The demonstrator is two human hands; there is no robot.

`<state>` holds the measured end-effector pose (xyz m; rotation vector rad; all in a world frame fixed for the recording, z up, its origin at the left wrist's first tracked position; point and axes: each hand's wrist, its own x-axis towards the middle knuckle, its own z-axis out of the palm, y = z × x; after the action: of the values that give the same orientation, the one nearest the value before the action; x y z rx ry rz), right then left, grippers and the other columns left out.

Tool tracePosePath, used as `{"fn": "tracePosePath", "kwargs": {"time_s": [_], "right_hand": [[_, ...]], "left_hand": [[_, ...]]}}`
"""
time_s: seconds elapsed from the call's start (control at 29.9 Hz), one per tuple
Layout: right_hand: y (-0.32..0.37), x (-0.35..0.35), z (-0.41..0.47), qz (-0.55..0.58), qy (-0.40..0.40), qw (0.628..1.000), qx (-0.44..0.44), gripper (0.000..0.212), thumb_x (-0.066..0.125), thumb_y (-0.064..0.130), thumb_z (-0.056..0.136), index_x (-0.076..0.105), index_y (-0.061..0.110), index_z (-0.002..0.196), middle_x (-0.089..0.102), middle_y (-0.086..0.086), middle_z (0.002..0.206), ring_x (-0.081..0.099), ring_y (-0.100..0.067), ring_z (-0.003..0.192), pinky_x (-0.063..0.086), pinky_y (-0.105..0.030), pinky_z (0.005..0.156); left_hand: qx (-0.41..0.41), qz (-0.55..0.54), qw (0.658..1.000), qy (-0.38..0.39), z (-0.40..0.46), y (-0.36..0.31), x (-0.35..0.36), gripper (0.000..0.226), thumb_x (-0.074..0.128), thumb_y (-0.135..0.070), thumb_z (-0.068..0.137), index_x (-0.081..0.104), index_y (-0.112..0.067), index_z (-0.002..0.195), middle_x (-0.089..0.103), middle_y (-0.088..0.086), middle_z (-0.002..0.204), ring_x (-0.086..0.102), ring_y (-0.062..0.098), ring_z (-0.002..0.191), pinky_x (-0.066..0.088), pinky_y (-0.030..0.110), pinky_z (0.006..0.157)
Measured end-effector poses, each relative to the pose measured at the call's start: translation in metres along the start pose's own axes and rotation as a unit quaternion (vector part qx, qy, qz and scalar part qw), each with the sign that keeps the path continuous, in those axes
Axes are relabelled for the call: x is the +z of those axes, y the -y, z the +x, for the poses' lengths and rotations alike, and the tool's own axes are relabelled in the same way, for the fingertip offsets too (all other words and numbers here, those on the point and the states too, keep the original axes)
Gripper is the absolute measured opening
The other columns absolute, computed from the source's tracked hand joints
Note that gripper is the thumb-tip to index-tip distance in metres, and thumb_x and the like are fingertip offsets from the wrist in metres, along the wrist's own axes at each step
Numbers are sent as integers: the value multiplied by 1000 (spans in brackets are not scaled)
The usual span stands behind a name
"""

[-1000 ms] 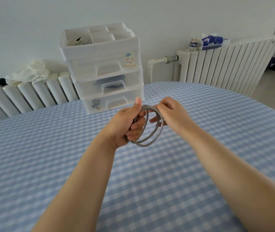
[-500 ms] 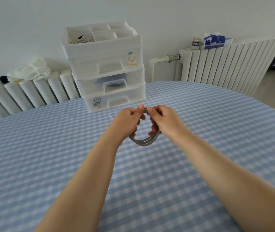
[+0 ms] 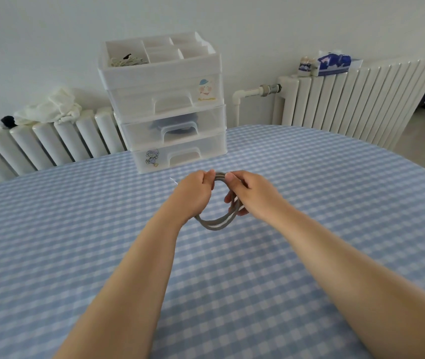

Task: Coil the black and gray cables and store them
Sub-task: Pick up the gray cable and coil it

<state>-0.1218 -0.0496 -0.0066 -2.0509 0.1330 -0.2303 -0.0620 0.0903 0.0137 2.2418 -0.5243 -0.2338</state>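
A gray cable (image 3: 215,224) is wound into a small coil of a few loops, held above the blue checked table (image 3: 76,229). My left hand (image 3: 195,194) grips the coil's left side, thumb pinching its top. My right hand (image 3: 251,194) holds the right side, fingers through the loop. Both thumbs meet at the top of the coil. Behind them stands a white three-drawer organizer (image 3: 164,107) with all drawers closed; a dark shape shows through the middle drawer (image 3: 175,128). No black cable lies loose in view.
The organizer's open top tray (image 3: 154,54) has compartments, one holding a pale cord. White radiators (image 3: 348,99) line the wall; cloth (image 3: 50,107) lies on the left one, a tissue pack (image 3: 333,63) on the right one. A tiny white scrap (image 3: 173,180) lies on the table.
The coil has tipped from upright to nearly flat and moved lower toward the table. My hands have drawn closer together, and my left thumb has folded down onto the top.
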Motion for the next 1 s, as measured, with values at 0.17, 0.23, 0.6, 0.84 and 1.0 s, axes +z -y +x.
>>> {"fn": "tracePosePath", "kwargs": {"time_s": [0.17,0.23,0.6,0.84,1.0], "right_hand": [[-6,-2,6,40,13,998,46,38,34,49,99,55,20,112,68,1,96,70,-14,79,59,-30,68],[-13,1,10,17,20,997,70,31,42,44,99,57,18,107,69,0,97,68,-14,80,58,-33,70],[15,69,61,-220,83,972,10,26,48,28,96,61,19,117,57,-8,128,56,-26,110,46,-36,92],[11,98,70,-340,22,940,17,25,48,14,92,57,13,116,60,-6,117,59,-26,104,47,-35,77],[7,81,56,-384,15,922,33,41,47,4,93,43,3,134,48,-12,135,51,-30,122,44,-36,93]], "left_hand": [[8,56,996,-63,4,11,-25,40,28,-42,103,53,-12,94,50,0,74,47,16,63,49,43,72],[-6,57,994,-92,4,17,-37,38,28,-43,103,51,-14,100,52,-1,77,49,15,63,46,36,66],[-73,-215,963,-147,15,29,-56,37,31,-38,103,53,-14,87,42,0,74,35,14,53,39,31,53],[-89,-232,956,-158,16,26,-49,33,31,-38,103,51,-14,92,41,2,80,38,14,58,46,28,51],[-102,-214,959,-156,15,24,-46,35,31,-38,103,51,-10,99,44,3,77,42,14,53,54,36,60]]}}
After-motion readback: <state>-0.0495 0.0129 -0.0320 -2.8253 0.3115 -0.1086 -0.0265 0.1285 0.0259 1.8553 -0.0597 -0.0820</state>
